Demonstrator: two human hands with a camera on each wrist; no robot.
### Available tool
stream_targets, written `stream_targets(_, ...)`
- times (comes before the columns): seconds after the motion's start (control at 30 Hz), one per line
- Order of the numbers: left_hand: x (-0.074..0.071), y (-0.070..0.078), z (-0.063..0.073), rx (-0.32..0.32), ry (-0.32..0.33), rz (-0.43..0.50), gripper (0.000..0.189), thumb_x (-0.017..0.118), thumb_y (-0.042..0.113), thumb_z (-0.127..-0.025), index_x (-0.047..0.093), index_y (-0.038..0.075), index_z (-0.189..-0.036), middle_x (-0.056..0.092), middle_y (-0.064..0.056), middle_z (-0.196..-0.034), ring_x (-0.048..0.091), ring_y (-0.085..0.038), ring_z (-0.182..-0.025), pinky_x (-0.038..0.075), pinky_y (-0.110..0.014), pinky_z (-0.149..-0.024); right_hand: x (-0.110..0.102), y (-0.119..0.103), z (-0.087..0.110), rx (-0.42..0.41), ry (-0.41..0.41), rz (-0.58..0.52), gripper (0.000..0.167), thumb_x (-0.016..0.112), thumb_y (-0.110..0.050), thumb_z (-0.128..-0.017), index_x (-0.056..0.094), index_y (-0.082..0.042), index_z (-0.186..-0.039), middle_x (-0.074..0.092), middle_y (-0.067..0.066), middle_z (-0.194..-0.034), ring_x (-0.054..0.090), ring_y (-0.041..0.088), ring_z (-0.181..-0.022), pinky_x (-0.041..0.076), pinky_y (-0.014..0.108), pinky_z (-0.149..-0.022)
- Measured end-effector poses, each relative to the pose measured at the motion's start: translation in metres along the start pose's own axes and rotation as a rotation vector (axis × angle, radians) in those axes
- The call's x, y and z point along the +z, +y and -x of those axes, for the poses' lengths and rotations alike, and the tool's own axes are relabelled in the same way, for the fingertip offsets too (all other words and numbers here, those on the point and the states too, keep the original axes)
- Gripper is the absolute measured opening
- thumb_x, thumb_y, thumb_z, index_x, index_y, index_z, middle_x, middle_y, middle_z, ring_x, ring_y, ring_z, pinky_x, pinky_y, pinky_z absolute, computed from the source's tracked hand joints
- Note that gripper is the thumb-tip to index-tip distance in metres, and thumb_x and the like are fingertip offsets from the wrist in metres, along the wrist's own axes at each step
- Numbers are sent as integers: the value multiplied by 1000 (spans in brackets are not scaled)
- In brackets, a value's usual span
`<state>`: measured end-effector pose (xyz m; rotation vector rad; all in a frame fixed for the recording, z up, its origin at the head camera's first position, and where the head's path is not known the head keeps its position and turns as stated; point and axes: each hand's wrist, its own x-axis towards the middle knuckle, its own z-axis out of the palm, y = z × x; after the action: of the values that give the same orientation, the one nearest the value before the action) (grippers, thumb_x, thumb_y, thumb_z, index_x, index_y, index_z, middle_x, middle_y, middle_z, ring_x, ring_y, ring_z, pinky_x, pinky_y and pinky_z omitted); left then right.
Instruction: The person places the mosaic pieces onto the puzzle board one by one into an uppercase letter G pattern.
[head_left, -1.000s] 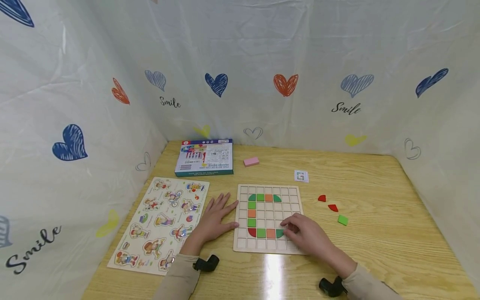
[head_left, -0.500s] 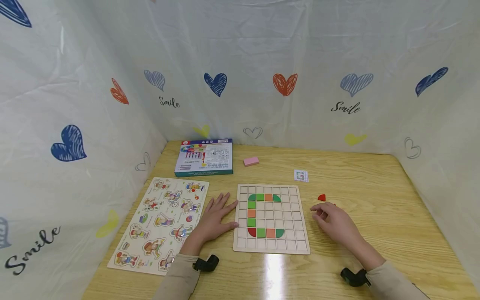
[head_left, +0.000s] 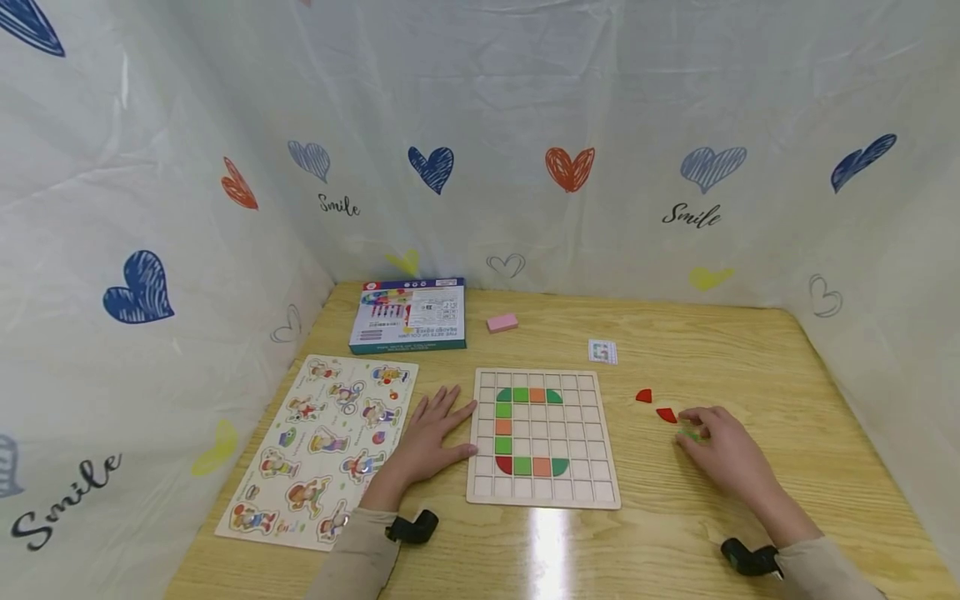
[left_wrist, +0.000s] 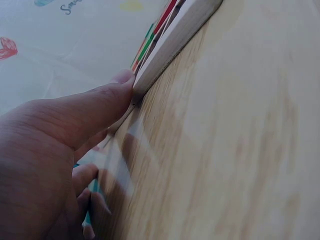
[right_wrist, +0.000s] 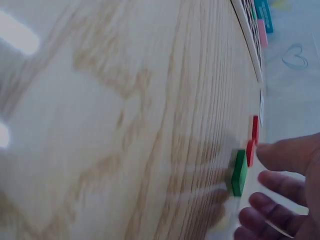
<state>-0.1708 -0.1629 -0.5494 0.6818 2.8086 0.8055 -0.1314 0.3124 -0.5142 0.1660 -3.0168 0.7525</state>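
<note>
My left hand point(head_left: 426, 446) lies flat with spread fingers on the table, its thumb and index fingertips touching the left edge of a wooden grid board point(head_left: 540, 502). Green, orange and red tiles sit in the board's cells in a C shape. Over at the right, my right hand point(head_left: 726, 454) hovers above a light green square tile point(right_wrist: 239, 174), thumb and fingers parted around it. The fingers partly hide that tile in the head view. Two red quarter-circle tiles point(head_left: 666, 415) lie just left of my right fingertips.
A small pattern card point(head_left: 602, 352) lies behind the board. Farther back are a pink block point(head_left: 502, 322) and a flat box point(head_left: 408, 317). A picture puzzle board point(head_left: 311, 446) lies left, partly under my left forearm. Patterned cloth point(head_left: 480, 167) encloses the table.
My right hand has moved from the board's lower right, where a dark green piece now lies uncovered, rightward to the light green tile. My left hand has stayed in place.
</note>
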Motion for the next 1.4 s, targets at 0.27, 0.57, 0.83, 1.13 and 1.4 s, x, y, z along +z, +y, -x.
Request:
stream_targets(0.27,0,0,1,11,11,5,73,64,55,-95,41,25,-158,18,-8,-169,7,-28,-157,-1,-50,-126,-3,12,4,18,-31,33,32,76,-14,-89,70,5,-114,64,15,-99,62,29,-84,55,49,-70)
stream_targets(0.57,0,-1,1,9,8,8,73,63,55,-95,41,25,-158,17,-8,-169,7,-28,-157,-1,-50,-126,7,4,3,17,4,-45,16,74,-10,-92,66,-3,-104,68,3,-90,64,18,-79,55,36,-68)
stream_targets(0.83,0,1,1,-2,1,8,73,63,55,-95,41,26,-158,17,-7,-170,6,-27,-157,-2,-49,-126,16,-23,0,-20,15,-169,12,73,-13,-95,70,-10,-107,68,-3,-91,61,11,-80,53,24,-68)
stream_targets(1.13,-1,2,1,-7,2,9,73,64,54,-95,40,25,-158,17,-7,-170,6,-27,-157,-2,-49,-126,38,-71,-14,-58,-88,-341,9,73,-18,-95,74,-17,-104,70,-7,-92,60,9,-78,52,24,-67)
stream_targets(1.4,0,1,1,3,9,7,73,64,54,-95,41,26,-158,18,-7,-169,7,-27,-157,-2,-49,-126,65,-102,-22,-97,-127,-376,9,76,-13,-92,74,-18,-99,66,-11,-84,60,8,-76,53,23,-68)
